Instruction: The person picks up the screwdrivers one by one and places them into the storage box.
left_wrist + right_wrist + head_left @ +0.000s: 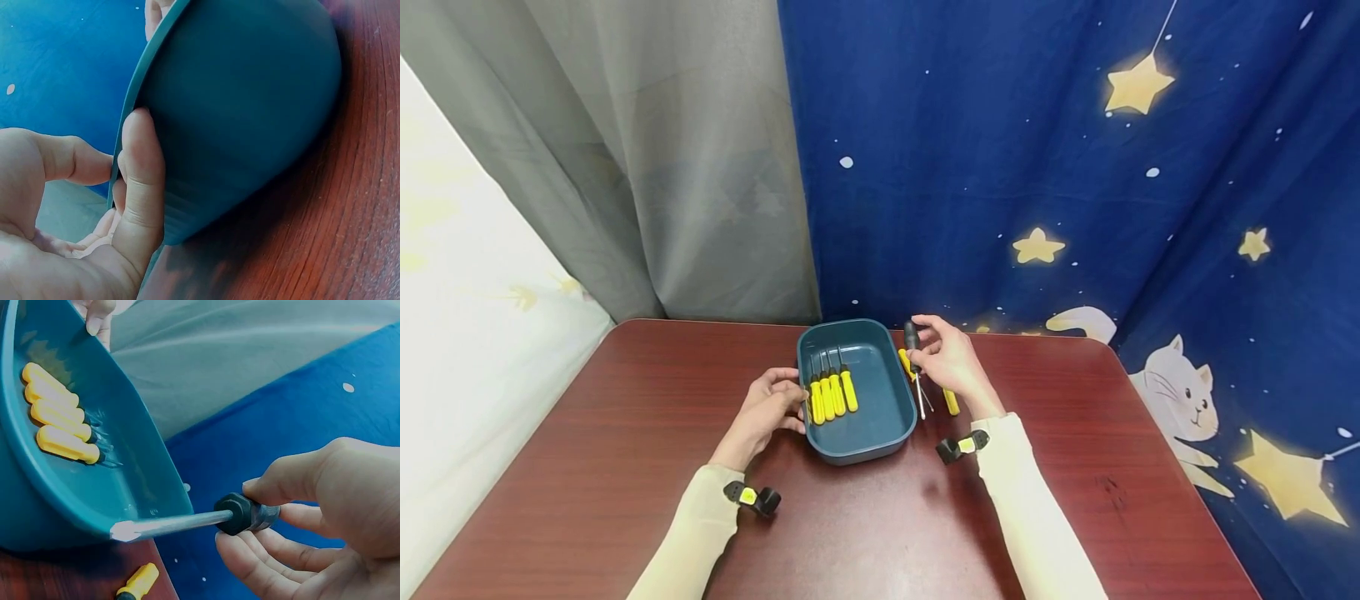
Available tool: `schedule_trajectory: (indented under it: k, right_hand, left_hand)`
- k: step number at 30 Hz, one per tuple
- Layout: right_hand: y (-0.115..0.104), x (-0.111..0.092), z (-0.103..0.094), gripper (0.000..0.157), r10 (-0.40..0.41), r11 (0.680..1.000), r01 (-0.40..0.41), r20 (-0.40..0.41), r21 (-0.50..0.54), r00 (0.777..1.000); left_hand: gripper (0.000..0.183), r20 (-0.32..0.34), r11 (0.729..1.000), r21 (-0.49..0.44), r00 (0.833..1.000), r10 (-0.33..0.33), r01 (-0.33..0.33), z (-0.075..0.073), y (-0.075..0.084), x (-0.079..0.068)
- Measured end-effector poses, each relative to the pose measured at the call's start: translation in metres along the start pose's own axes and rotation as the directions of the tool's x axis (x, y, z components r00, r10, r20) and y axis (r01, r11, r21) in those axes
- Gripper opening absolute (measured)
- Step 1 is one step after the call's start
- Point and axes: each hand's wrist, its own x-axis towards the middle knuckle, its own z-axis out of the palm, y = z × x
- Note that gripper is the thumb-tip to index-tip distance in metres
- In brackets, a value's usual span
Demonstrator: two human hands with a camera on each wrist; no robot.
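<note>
A dark blue-green plastic bin [880, 396] stands on the table. Thumb and fingers of my left hand [767, 412] pinch its left rim, as the left wrist view also shows. Inside, along the left side, several yellow-handled screwdrivers [835, 393] lie in a row with their shafts pointing away. My right hand [953, 362] holds a black-handled screwdriver [912, 336] just beyond the bin's right wall. Its metal shaft [181, 525] points down in the head view. Under and beside that hand, a yellow screwdriver handle [951, 402] and another yellow handle [905, 362] lie on the table.
The reddish-brown wooden table [647, 417] extends on both sides of the bin and towards me. Behind its far edge hang a grey curtain [715, 167] and a blue curtain [940, 183] with stars. Each wrist wears a black strap.
</note>
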Motion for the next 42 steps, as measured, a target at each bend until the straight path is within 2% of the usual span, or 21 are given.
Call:
schedule_trajectory:
  k: [9, 22, 34, 42]
  right_hand:
    - [-0.014, 0.011, 0.008, 0.057, -0.025, 0.992, 0.030, 0.046, -0.120, 0.999]
    - [-0.024, 0.021, 0.023, 0.056, -0.024, 0.978, 0.047, 0.113, -0.203, 0.993]
    - [-0.034, 0.028, 0.037, 0.056, 0.001, 0.959, 0.049, 0.177, -0.278, 0.984]
    - [-0.038, 0.034, 0.044, 0.056, 0.026, 0.932, 0.046, 0.193, -0.359, 0.981]
  left_hand:
    - [0.053, 0.002, 1.000, -0.002, 1.000, -0.007, 0.007, 0.000, 0.001, 0.001]
    - [0.049, -0.011, 1.000, -0.007, 1.000, -0.006, 0.006, -0.002, 0.000, 0.000]
    - [0.052, -0.006, 1.000, 0.003, 1.000, -0.013, 0.013, -0.003, -0.001, -0.002]
    - [0.051, 0.001, 1.000, 0.006, 1.000, -0.006, 0.006, 0.000, 0.000, -0.001]
